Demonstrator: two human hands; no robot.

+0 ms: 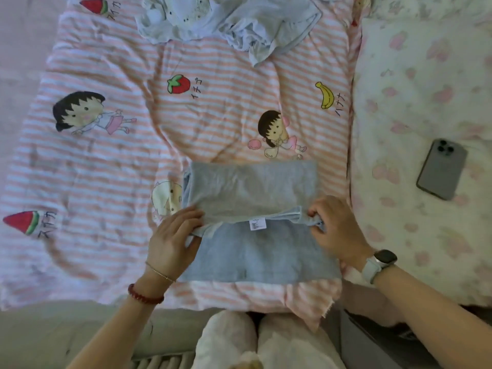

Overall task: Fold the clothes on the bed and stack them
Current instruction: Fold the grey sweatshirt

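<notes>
A grey garment lies partly folded on the striped bed sheet near the front edge, a white label showing at its middle. My left hand grips the fold's left end, fingers tucked under the upper layer. My right hand pinches the bunched right end of the same fold. A heap of crumpled pale blue and white clothes lies at the far side of the bed.
A grey phone lies face down on the floral quilt to the right. The sheet carries cartoon and fruit prints. My knees show at the bottom, against the bed's front edge.
</notes>
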